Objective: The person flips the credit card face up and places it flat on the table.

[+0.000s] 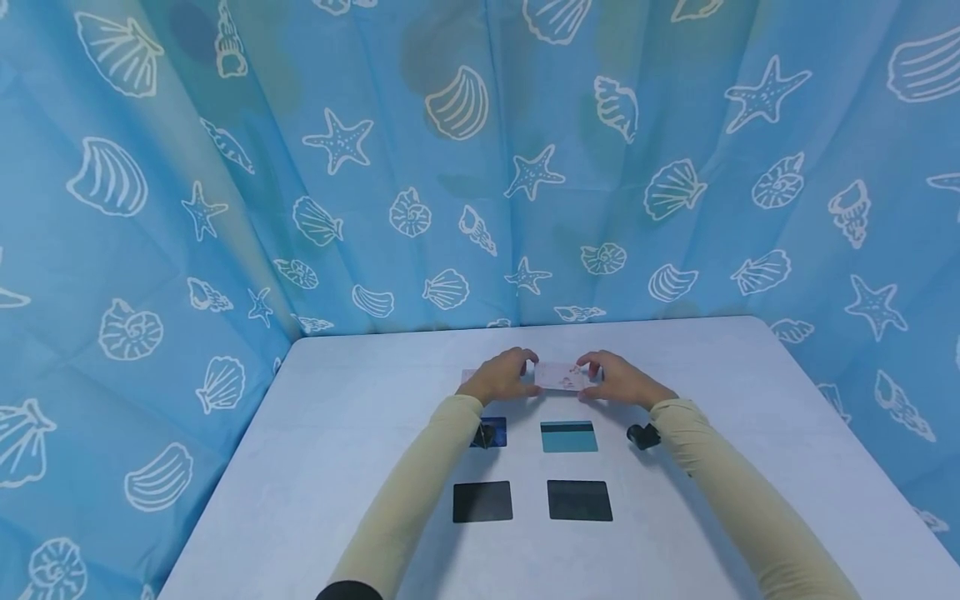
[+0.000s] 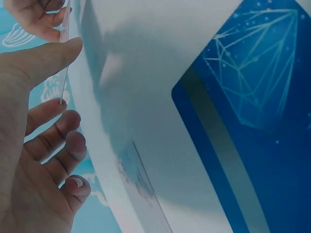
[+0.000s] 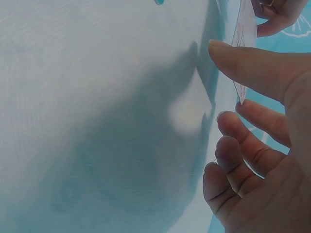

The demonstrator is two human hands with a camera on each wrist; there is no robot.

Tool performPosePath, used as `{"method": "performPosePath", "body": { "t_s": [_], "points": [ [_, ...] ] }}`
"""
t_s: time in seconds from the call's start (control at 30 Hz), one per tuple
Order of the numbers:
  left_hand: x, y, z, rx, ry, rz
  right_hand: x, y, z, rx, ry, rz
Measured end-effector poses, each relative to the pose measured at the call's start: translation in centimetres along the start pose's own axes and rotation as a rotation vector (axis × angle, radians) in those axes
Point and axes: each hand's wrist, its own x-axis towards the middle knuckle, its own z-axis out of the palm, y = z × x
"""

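Note:
A pale pink card [image 1: 559, 376] with small printed figures is held by both hands near the far side of the table. My left hand [image 1: 501, 377] pinches its left end between thumb and fingers. At the opposite end, my right hand [image 1: 618, 380] pinches it the same way. Both wrist views show the card [image 3: 245, 43] nearly edge-on, raised off the tabletop, with its shadow beneath. A second pale pink card [image 1: 468, 375] lies on the table, partly hidden behind the left hand. Nearer than that, a blue card [image 2: 243, 97] with a grey stripe lies below the left wrist.
A teal card [image 1: 568, 438] with a dark stripe lies right of the blue one. Closer in are two dark cards, one on the left [image 1: 482, 502] and one on the right [image 1: 580, 501]. A blue shell-print curtain [image 1: 420, 167] hangs behind the white table [image 1: 345, 433].

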Motion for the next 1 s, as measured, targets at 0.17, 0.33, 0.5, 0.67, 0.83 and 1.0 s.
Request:
{"method": "performPosePath", "body": {
  "t_s": [0.17, 0.33, 0.5, 0.67, 0.83, 1.0],
  "points": [
    [-0.05, -0.11, 0.24, 0.015, -0.004, -0.005, 0.21, 0.15, 0.29, -0.011, -0.005, 0.004],
    [-0.25, -0.03, 0.13, 0.022, -0.011, -0.009, 0.32, 0.11, 0.38, -0.025, -0.010, -0.006],
    [-0.33, 0.01, 0.09, 0.017, -0.019, -0.015, 0.38, 0.07, 0.38, -0.036, -0.010, -0.019],
    [-0.20, -0.17, 0.31, 0.020, -0.026, -0.017, 0.35, 0.04, 0.35, -0.046, -0.017, -0.021],
    [-0.04, -0.36, 0.61, 0.023, -0.028, -0.014, 0.42, 0.16, 0.34, -0.060, -0.027, -0.025],
    [0.04, -0.40, 0.80, 0.032, -0.030, -0.017, 0.51, 0.31, 0.44, -0.065, -0.026, -0.040]
  ]
}}
